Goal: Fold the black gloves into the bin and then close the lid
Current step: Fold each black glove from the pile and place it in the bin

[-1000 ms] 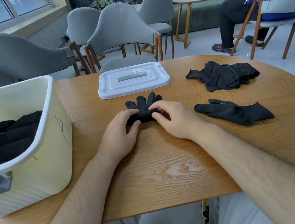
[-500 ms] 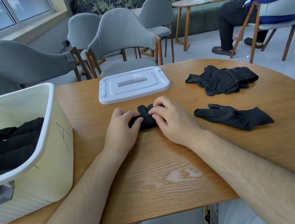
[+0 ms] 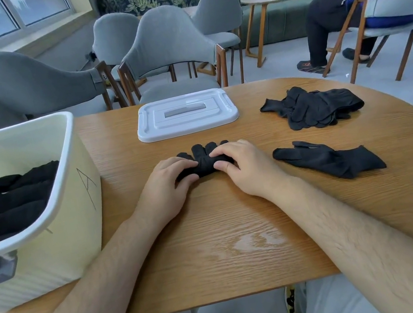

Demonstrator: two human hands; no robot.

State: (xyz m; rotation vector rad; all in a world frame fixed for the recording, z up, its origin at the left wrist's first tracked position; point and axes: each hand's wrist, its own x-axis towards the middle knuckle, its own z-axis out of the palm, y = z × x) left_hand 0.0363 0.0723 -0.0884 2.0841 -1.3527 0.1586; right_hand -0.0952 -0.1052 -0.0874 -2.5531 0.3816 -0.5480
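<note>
The wooden tabletop (image 3: 241, 235) carries everything. The cream bin (image 3: 74, 229) stands open, well out to the left of the left hand, with folded gloves (image 3: 13, 195) already lying in it. The white lid (image 3: 187, 114) lies flat just beyond both hands, off the bin. A heap of gloves (image 3: 313, 108) sits beyond and to the right of the right hand. A single loose glove (image 3: 329, 156) lies flat just to that hand's right, apart from it.

Between the two hands lies the half-folded glove (image 3: 204, 160). Its cuff end is bunched into a roll and its fingertips stick out on the far side of the knuckles. The step in hand looks like rolling or doubling this glove over. To do it well, both sides should be pressed evenly so the bundle stays square. The fold should be carried away from the body until the loose fingertips are covered. The bundle should be pinched firmly before it is lifted, since soft knit springs open if released early. Then it should be carried left, over the bin's rim.

The left hand (image 3: 163, 186) and right hand (image 3: 245, 166) rest on the tabletop, palms down, with the forearms angling inward. Each hand has its fingers curled over the top of the roll and its thumb against the near edge, so both grip the glove from opposite ends.
</note>
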